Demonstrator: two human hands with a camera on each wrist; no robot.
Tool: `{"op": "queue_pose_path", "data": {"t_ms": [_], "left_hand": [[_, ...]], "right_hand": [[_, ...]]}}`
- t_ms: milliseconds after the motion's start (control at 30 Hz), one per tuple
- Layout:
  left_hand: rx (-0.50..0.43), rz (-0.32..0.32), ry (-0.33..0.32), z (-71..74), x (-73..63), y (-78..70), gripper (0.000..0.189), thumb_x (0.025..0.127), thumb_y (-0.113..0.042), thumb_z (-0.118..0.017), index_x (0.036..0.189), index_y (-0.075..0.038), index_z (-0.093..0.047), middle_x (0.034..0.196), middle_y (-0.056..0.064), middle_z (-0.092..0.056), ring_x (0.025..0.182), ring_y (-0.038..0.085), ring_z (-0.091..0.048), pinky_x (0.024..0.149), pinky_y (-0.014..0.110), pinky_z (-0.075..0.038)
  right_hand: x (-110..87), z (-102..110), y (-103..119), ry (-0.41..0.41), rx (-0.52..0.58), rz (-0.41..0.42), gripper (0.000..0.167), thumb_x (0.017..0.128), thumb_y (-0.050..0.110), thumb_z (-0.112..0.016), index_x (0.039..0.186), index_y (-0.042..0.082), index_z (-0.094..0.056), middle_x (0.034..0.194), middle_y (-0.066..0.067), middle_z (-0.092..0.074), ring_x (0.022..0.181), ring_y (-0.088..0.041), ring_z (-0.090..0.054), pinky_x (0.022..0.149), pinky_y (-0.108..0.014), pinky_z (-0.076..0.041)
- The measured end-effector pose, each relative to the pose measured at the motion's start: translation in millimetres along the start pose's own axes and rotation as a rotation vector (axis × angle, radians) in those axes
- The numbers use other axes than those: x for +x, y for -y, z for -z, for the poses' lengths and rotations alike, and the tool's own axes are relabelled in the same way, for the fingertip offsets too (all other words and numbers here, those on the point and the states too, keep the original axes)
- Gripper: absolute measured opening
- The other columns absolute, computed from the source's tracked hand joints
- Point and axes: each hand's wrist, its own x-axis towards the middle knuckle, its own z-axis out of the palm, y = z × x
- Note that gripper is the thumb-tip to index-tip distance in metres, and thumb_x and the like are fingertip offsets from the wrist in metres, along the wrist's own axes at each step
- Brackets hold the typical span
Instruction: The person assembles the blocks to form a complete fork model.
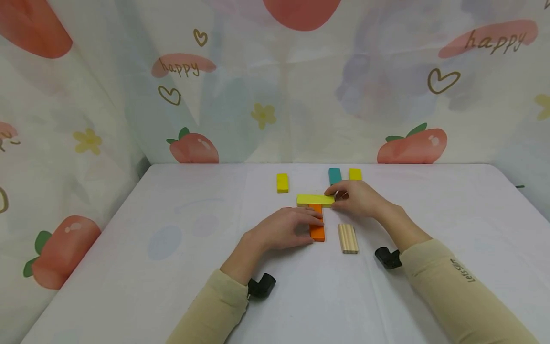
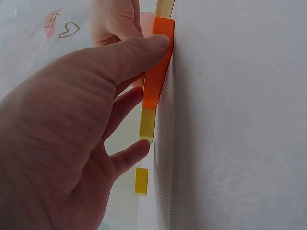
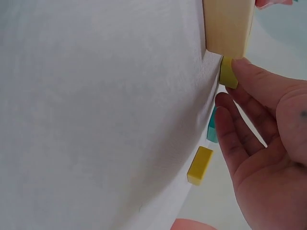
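In the head view an orange block (image 1: pixel 317 233) lies lengthwise, its far end against the middle of a long yellow-green block (image 1: pixel 309 199) that lies crosswise, like a T. My left hand (image 1: pixel 281 230) pinches the orange block from its sides. The left wrist view shows the thumb on the near part of the orange block (image 2: pixel 158 72), the little finger spread away. With thumb and fingers, my right hand (image 1: pixel 363 198) pinches the right end of the yellow-green block. In the right wrist view, the thumb presses that block's end (image 3: pixel 228 74), while other fingers are loosely bent.
A stack of plain wooden blocks (image 1: pixel 348 239) stands right of the orange block, between the hands. Farther back are a yellow block (image 1: pixel 282 183), a teal block (image 1: pixel 334 176) and another yellow block (image 1: pixel 355 174) near the table's back edge. A patterned cloth (image 1: pixel 283 71) hangs behind.
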Motion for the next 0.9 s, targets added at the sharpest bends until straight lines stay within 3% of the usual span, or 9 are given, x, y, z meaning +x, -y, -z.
{"op": "queue_pose_path", "data": {"t_ms": [900], "left_hand": [[-0.017,0.031,0.007,0.9,-0.5,-2.3,0.041,0.095,-0.021,-0.072,0.136,-0.017,-0.066,0.138,-0.006,-0.060,0.136,0.007,-0.045,0.112,0.023,-0.032]], "right_hand": [[0.3,0.0,0.7,0.004,-0.015,0.012,0.032,0.093,0.007,-0.072,0.125,0.002,-0.068,0.110,-0.010,-0.067,0.100,-0.028,-0.058,0.093,-0.047,-0.050]]}}
